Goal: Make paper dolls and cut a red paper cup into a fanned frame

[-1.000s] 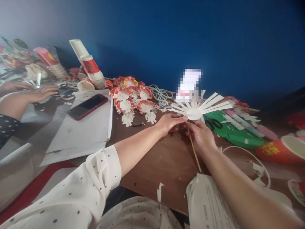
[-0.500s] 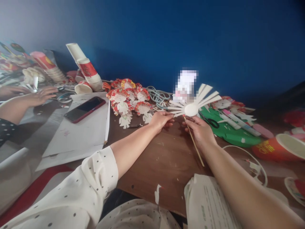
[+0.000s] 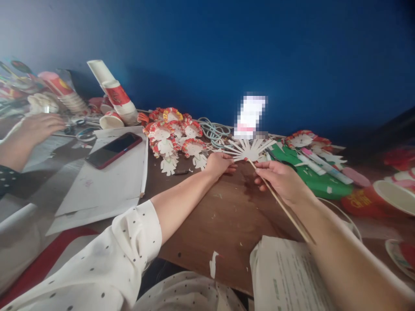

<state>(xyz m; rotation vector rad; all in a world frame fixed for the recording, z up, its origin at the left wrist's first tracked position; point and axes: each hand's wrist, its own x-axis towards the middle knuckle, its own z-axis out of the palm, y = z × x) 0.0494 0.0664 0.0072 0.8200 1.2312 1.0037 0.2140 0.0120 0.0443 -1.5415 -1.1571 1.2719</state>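
Note:
A white paper cup cut into a fan of strips [image 3: 251, 151] is in front of me, with a thin wooden stick [image 3: 282, 206] running from its lower edge toward me. My right hand [image 3: 283, 178] is closed on the stick, just below a small red spot where it meets the paper. At the left ends of the strips, my left hand [image 3: 220, 165] is closed with thumb and fingers together on the paper's edge. Left of it lie several paper-doll figures [image 3: 167, 144] with red ruffled rims. The fan's round base is seen nearly edge-on.
A glowing, pixelated screen [image 3: 250, 113] stands against the blue wall. A phone [image 3: 114, 150] rests on white sheets at left, near stacked paper cups [image 3: 121, 101]. Green material [image 3: 324, 183] with scraps and pens lies right, beside an orange cup [image 3: 359, 201]. Another person's hand [image 3: 40, 127] is far left.
The fan of strips has tipped from facing me to nearly edge-on and shifted slightly left. The stick's near end has swung toward me and right. My left hand has barely moved.

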